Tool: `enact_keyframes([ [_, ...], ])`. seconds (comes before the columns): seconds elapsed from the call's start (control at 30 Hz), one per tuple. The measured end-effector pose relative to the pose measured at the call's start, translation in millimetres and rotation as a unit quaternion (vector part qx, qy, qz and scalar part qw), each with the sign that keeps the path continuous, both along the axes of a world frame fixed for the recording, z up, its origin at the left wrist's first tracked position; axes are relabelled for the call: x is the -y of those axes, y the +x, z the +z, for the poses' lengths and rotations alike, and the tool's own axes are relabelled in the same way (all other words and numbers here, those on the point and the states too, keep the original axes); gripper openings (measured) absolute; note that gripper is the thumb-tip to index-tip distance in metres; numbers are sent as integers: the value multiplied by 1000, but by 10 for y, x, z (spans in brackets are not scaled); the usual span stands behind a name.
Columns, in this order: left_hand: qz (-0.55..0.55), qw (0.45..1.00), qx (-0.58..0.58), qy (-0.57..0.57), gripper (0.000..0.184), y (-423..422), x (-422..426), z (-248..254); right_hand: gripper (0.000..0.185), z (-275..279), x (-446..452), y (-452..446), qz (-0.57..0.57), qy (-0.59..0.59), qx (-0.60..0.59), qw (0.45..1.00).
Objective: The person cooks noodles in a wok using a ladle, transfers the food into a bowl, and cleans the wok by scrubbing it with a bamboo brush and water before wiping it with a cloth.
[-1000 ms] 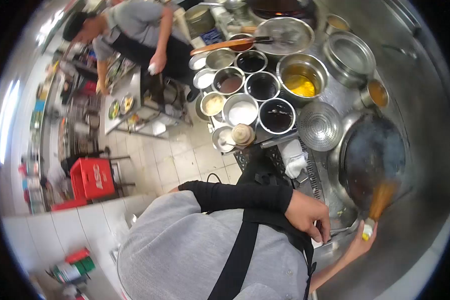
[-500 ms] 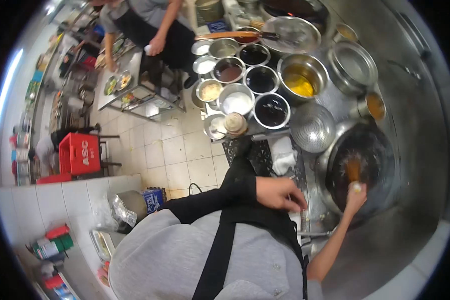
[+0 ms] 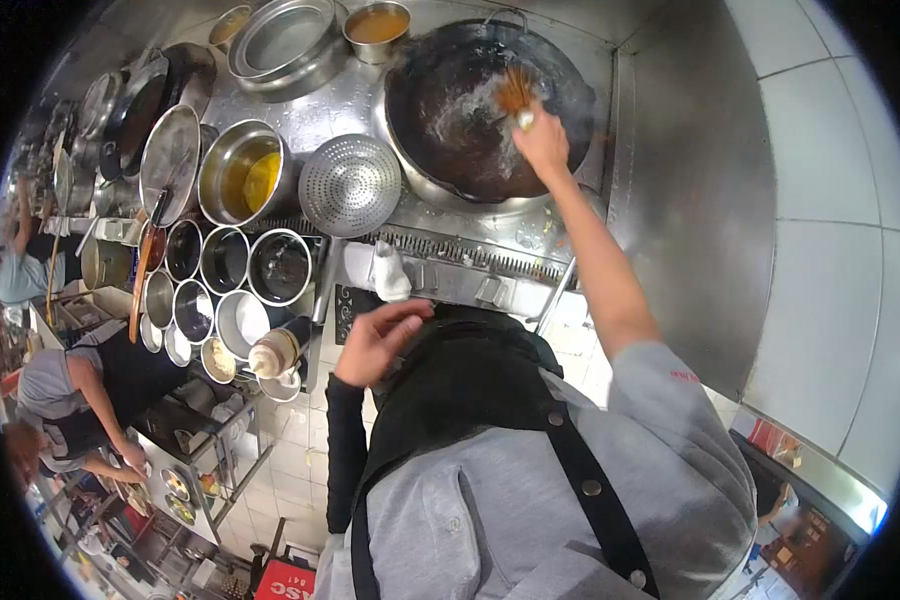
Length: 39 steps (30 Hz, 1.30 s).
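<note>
My right hand (image 3: 544, 145) grips the handle of a bamboo wok brush (image 3: 515, 92). The brush's bristles point down into a large dark wok (image 3: 425, 140), where splashed, foamy water swirls around them. In front of the black apron (image 3: 450, 390), my left hand (image 3: 378, 342) hangs with fingers stretched out and nothing in them. A white cloth (image 3: 390, 272) lies on the stove's front edge, just beyond that hand. Left of the wok rests a perforated metal strainer (image 3: 350, 185).
Left of the strainer stands a pot with yellow oil (image 3: 260, 182). Several seasoning containers (image 3: 280, 267) crowd the left, with a squeeze bottle (image 3: 275, 352) beside them. A ladle with a wooden handle (image 3: 142, 285) lies across them. Behind is a lidded pot (image 3: 282, 45). A co-worker (image 3: 90, 390) stands at a side table.
My view has swung round towards the stove, so the wok now sits at the top. The brush stays in my right hand, and the water looks more churned. My left hand remains empty.
</note>
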<state>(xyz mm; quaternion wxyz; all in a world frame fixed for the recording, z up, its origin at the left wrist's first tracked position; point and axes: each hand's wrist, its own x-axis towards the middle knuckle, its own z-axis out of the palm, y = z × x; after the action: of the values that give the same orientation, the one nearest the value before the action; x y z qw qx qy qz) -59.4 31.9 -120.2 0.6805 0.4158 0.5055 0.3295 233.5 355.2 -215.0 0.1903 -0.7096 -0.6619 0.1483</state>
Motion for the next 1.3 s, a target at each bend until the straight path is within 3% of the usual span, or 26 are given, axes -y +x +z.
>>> enact_keyframes([
  [0.03, 26, 1000, -4, -7, 31, -44, -18, -251, 48, 18, -172, -79, -14, 8, -24, 1000],
  [0.1, 90, 992, -88, -21, 50, -156, -26, -1019, 46, -39, -283, -394, -22, 34, -71, 997],
  [0.13, 110, 970, -213, 34, 60, -162, -23, -1420, 46, -64, -185, -541, 2, 24, -98, 995],
  [0.2, 150, 872, -446, 140, 83, -168, -65, -2081, 45, 4, 194, -678, 48, -3, -107, 993],
  [0.3, 145, 879, -454, 22, 105, -121, -214, -2405, 46, 87, 485, -523, 72, -44, -18, 996],
  [0.4, 152, 877, -455, 11, 90, -52, -241, -2381, 43, -27, 129, -221, -3, -10, 4, 1000],
  [0.43, 144, 876, -460, 13, 87, -62, -286, -2342, 43, -136, -71, -263, -32, 23, -52, 998],
  [0.47, 167, 857, -481, 82, 72, -117, -249, -2607, 43, -226, -278, -365, -62, 59, -110, 990],
  [0.57, 188, 913, -363, 7, 60, -212, -300, -2184, 45, -555, -509, -886, -88, 142, -373, 912],
  [0.6, 209, 929, -304, 5, 54, -324, -269, -2315, 46, -584, -466, -1065, -81, 120, -413, 899],
  [0.63, 271, 958, -88, -41, 52, -405, -209, -2386, 48, -593, -342, -1158, -75, 97, -452, 884],
  [0.7, 379, 891, 178, -174, 56, -426, -116, -1881, 49, -374, 43, -988, -5, 28, -395, 918],
  [0.77, 325, 844, 392, -167, 62, -447, -71, -1224, 53, -255, 460, -672, 77, -24, -355, 931],
  [0.83, 287, 861, 400, -130, 69, -398, -130, -726, 53, -210, 601, -332, 102, -89, -295, 946],
  [0.9, 289, 866, 380, -147, 69, -369, -217, -416, 51, -312, 380, -253, 81, -44, -279, 956],
  [0.93, 256, 881, 372, -138, 68, -464, -220, -556, 50, -381, 188, -346, 67, -10, -248, 966],
  [0.97, 223, 895, 364, -131, 68, -552, -249, -700, 50, -384, 53, -490, 36, 2, -315, 948],
  [1.03, 236, 908, 307, -161, 56, -381, -485, -485, 52, -583, -201, -805, -40, 78, -364, 927],
  [1.13, 236, 945, 166, -152, 49, -219, -776, -588, 53, -333, 139, -808, 27, -3, -410, 912],
  [1.17, 244, 952, 131, -129, 44, -118, -885, -630, 53, -278, 313, -642, 60, -85, -430, 897],
  [1.2, 243, 956, 97, -132, 41, -45, -974, -738, 53, -280, 474, -432, 133, -34, -377, 916],
  [1.3, 204, 965, -31, -164, 40, 128, -1210, -947, 45, 143, 804, 507, 200, -147, -268, 931],
])
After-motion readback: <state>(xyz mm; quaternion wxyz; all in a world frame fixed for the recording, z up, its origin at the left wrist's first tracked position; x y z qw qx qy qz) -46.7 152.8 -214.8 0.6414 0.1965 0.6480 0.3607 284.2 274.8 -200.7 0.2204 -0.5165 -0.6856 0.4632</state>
